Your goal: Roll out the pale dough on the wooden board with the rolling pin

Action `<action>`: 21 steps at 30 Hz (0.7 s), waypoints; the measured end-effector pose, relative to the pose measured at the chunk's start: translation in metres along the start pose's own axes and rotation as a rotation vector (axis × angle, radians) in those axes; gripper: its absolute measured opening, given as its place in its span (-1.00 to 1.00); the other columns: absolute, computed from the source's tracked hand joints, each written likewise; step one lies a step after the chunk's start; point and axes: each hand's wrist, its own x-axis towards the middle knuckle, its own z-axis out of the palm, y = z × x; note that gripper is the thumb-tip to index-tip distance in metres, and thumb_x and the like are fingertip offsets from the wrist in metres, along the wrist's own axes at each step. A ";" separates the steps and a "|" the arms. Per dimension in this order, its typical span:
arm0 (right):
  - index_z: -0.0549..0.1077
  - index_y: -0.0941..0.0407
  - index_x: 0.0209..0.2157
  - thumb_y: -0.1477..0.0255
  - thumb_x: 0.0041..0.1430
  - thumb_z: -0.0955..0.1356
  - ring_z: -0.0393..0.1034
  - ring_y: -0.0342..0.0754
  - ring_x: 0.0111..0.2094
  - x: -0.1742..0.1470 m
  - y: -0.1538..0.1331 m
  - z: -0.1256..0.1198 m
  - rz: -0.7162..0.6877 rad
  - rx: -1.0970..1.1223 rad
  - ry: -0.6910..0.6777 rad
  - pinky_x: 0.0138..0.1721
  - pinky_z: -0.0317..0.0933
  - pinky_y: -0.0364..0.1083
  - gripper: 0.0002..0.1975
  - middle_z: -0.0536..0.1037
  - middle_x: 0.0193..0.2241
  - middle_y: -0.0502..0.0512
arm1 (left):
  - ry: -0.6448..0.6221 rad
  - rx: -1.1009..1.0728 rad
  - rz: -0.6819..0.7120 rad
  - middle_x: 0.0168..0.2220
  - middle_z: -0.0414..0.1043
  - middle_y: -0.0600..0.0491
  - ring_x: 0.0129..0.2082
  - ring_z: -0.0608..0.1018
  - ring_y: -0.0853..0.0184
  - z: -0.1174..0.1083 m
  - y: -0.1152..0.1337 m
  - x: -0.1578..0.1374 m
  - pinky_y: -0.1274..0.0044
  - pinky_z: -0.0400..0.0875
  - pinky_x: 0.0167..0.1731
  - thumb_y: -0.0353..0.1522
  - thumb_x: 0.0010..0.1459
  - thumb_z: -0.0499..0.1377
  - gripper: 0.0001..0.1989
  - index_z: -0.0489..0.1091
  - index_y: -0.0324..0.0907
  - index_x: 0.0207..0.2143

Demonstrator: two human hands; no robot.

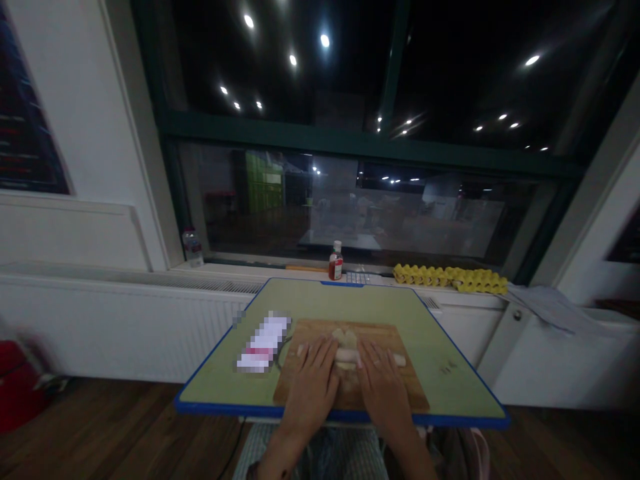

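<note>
A pale rolling pin (346, 356) lies crosswise over a flat piece of dough (344, 338) on a wooden cutting board (411, 387). My left hand (314, 377) rests palm down on the pin's left part, its fingers stretched forward. On the right part lies my right hand (381, 380), also palm down with straight fingers. Between the two hands the middle of the pin shows, with dough in front of it and behind it. The palms hide some of the pin and the board.
The board is on a small green table (345, 300) with a blue edge. Left of it lies a pixelated white item (265, 343) beside a dark cable. On the windowsill stand a red-labelled bottle (336, 261), a yellow egg tray (450, 277) and a clear bottle (193, 247).
</note>
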 end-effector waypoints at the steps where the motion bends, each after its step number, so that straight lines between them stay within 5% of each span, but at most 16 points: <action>1: 0.32 0.15 0.21 0.41 0.39 0.07 0.20 0.03 0.23 -0.004 -0.002 -0.004 0.007 0.001 -0.025 0.25 0.02 0.10 -0.53 0.36 0.20 0.15 | 0.003 0.004 0.011 0.30 0.19 0.01 0.30 0.20 0.20 0.001 0.000 -0.005 0.18 0.04 0.27 -0.50 0.15 -0.04 -0.38 0.16 -0.17 0.29; 7: 0.28 0.12 0.24 0.37 0.40 0.04 0.13 0.00 0.27 -0.017 -0.003 -0.013 -0.004 0.002 -0.059 0.22 0.09 0.07 -0.51 0.29 0.24 0.11 | -0.038 0.018 0.038 0.33 0.10 0.02 0.34 0.14 0.23 0.000 -0.003 -0.020 0.24 0.07 0.28 -0.53 0.06 -0.03 -0.27 0.09 -0.18 0.33; 16: 0.39 0.17 0.15 0.43 0.40 0.08 0.23 0.00 0.20 0.009 0.007 0.008 -0.040 0.014 0.058 0.27 -0.01 0.11 -0.56 0.44 0.13 0.16 | -0.110 0.000 -0.012 0.27 0.23 0.00 0.27 0.26 0.21 -0.015 -0.002 0.016 0.19 0.14 0.24 -0.52 0.09 -0.04 -0.37 0.22 -0.20 0.25; 21: 0.39 0.16 0.15 0.43 0.40 0.07 0.20 -0.01 0.21 0.006 0.004 0.004 0.002 0.033 0.040 0.27 -0.03 0.07 -0.56 0.41 0.16 0.12 | -0.088 0.003 -0.005 0.29 0.21 0.00 0.29 0.24 0.21 -0.011 -0.001 0.010 0.18 0.09 0.25 -0.53 0.09 -0.04 -0.35 0.18 -0.20 0.28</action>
